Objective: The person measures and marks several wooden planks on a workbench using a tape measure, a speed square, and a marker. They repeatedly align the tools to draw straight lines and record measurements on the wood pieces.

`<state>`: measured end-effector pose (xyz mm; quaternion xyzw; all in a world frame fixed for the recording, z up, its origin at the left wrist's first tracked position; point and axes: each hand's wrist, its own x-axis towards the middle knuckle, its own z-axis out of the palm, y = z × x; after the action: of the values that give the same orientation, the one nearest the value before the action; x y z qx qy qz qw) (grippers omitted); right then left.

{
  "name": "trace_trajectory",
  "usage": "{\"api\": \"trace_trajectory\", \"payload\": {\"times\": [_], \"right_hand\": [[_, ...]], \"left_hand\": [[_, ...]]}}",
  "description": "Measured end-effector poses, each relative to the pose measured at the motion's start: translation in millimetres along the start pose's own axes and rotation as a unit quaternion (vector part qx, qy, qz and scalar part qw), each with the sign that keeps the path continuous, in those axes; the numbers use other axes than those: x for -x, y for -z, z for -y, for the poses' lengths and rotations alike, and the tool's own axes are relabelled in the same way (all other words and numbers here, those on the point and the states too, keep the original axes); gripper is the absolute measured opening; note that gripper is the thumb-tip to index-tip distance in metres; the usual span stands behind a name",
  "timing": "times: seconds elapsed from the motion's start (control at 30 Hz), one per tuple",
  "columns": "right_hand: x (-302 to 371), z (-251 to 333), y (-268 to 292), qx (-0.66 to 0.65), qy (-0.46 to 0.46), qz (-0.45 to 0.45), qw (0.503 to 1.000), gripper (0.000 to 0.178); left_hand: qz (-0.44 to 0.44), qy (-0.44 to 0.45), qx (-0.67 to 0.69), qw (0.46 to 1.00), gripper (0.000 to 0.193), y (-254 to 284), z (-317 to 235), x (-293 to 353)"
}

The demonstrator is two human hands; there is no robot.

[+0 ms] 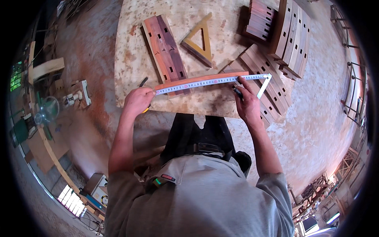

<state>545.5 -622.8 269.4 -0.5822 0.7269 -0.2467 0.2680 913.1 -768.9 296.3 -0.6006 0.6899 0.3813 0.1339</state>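
The folding ruler (201, 83) lay along a reddish wooden strip (205, 78) over the tabletop (130, 47), its left end pinched in the left grip (138, 100); the right grip (248, 103) clasped a dark pen (237, 93); the ruler looked light, thin, best held near its ends.

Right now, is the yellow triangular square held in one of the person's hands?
No, the yellow triangular square lies on the table, apart from the left hand and right hand at the measuring strip.
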Motion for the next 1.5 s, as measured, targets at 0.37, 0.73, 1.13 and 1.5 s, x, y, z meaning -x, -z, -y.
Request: {"api": "trace_trajectory", "payload": {"times": [0.37,0.73,1.13,1.5], "right_hand": [[-1,2,0,-0.002,0.007,-0.016,1.0,0.025],[8,4,5,-0.015,0.0,-0.043,0.999,0.031],[0,5,4,-0.035,-0.034,-0.058,0.997,0.024],[-13,32,-3,-0.041,0.006,-0.059,0.997,0.022]], "left_hand": [[0.016,-0.008,-0.037,0.999,0.032,1,-1,-10],[0.039,0.033,-0.036,0.998,0.034,6,-17,-9],[0.029,0.008,-0.049,0.998,0.031,4,-12,-9],[0.03,0.008,-0.036,0.999,0.029,7,-14,-4]]}}
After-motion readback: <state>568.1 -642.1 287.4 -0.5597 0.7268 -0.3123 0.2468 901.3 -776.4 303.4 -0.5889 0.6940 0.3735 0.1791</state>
